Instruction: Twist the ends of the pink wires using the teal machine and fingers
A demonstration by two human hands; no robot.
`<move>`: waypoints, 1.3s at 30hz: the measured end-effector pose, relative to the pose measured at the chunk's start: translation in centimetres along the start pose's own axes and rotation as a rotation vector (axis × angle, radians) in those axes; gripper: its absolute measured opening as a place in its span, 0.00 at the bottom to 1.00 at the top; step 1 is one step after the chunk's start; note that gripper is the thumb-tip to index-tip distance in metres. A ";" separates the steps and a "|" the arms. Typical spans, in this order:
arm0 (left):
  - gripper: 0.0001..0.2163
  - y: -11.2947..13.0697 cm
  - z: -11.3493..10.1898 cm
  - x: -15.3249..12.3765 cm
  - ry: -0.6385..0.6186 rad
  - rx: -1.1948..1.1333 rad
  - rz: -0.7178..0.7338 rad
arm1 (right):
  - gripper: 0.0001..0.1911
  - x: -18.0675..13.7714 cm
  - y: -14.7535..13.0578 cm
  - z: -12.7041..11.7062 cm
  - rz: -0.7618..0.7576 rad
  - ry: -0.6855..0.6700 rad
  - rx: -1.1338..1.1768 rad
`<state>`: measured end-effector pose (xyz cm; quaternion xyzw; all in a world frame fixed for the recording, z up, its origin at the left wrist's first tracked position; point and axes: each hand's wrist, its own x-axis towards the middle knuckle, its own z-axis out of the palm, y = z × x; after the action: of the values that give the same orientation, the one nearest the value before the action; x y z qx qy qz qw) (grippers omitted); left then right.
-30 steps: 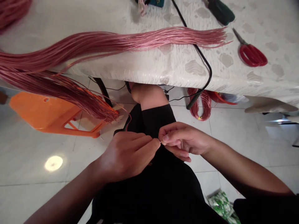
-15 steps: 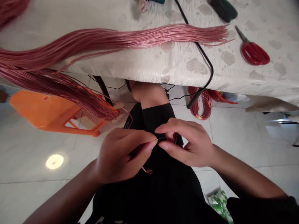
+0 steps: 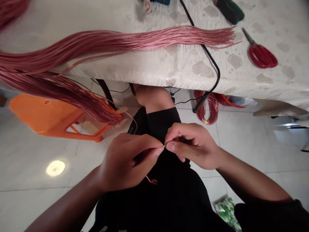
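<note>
Left hand [image 3: 129, 161] and right hand [image 3: 194, 146] both pinch thin wire [image 3: 164, 146], at left's 3 o'clock, right's 9 o'clock; pinched stretch mostly hidden, tip unclear.

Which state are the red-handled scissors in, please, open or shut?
The scissors look shut: their blades lie together as one narrow point.

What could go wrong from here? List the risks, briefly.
The thin strand tip might slip: the left hand and right hand have only a small pinch on it.
The pink bundle lies across the black cable, so dragging one might shift the other.
The hanging strands could tangle.
</note>
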<state>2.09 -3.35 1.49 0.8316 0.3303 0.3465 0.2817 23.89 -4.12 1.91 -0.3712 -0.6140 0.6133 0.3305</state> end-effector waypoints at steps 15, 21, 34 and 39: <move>0.06 0.1 -0.9 0.0 0.014 0.039 -0.004 | 0.08 -0.2 0.9 -0.7 0.010 0.123 -0.028; 0.05 0.0 -0.4 -0.4 0.035 -0.004 -0.055 | 0.04 -0.1 0.9 0.3 -0.392 0.104 -0.462; 0.06 0.2 -1.2 0.1 0.039 -0.013 -0.091 | 0.11 0.1 0.5 -1.8 0.131 0.164 0.064; 0.05 0.3 -1.0 0.3 0.124 -0.133 -0.181 | 0.10 0.6 1.6 -1.8 0.189 0.212 0.143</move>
<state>1.60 -3.04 2.40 0.7548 0.3971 0.3915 0.3454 25.18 -2.76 0.30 -0.4656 -0.4927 0.6411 0.3598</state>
